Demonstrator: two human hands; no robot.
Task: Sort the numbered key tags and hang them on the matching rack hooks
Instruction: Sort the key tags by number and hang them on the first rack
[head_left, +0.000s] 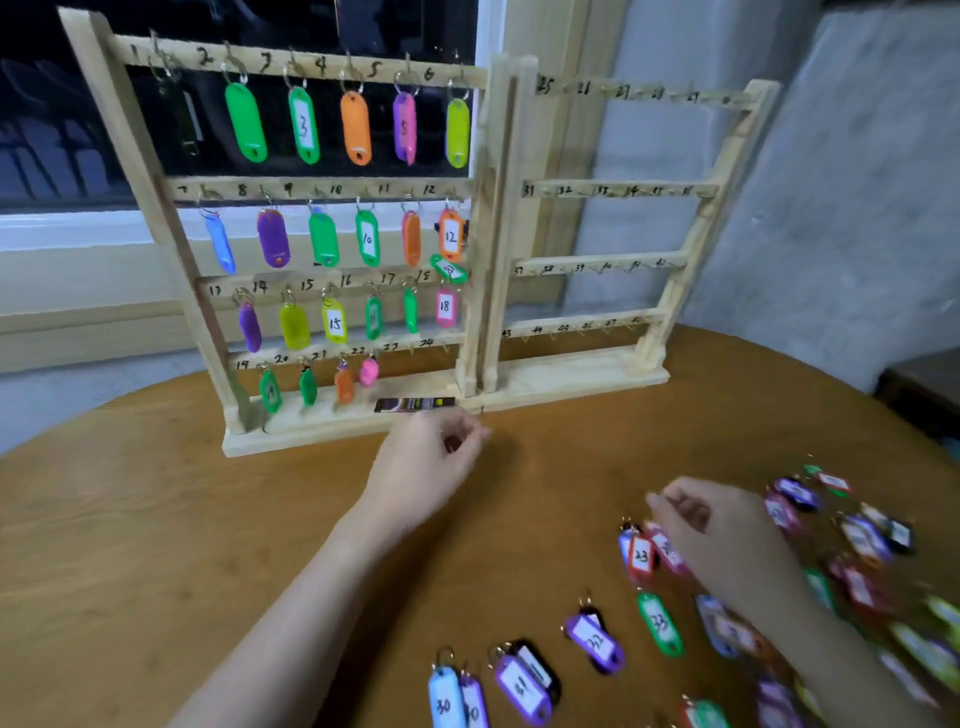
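A round brown wooden table (156, 519) fills the near part of the view. Behind it run a pale sill and a dark window (62, 130) at far left, with a rough grey wall (857, 182) at far right.

At the table's far edge stands a pale wooden rack (483, 218) in two hinged halves, each with four rails of small hooks and handwritten numbers. The left half carries 1 to 24, and plastic tags hang from most of its hooks: green, orange, purple, yellow-green, blue and pink, some showing white labels such as 3, 10, 12, 15 and 18. One green tag (449, 269) lies tilted across the rail by hook 18. Hooks 23 and 24 on the lowest rail look bare. The right half, numbered from 25 up, holds no tags. A small dark strip (414, 405) lies on the rack's base.

Loose tags (852, 540) are scattered over the near right of the table, each with a metal ring; among them an orange 23 tag (641, 557), a green 33 tag (660, 623) and a blue 30 tag (445, 699).

The left hand (431, 457) hovers just in front of the rack base, fingers curled with the tips drawn together; whether they pinch anything cannot be told. The right hand (717, 525) is over the loose tags, fingers bent, just beside the 23 tag; blur hides whether it grips one.
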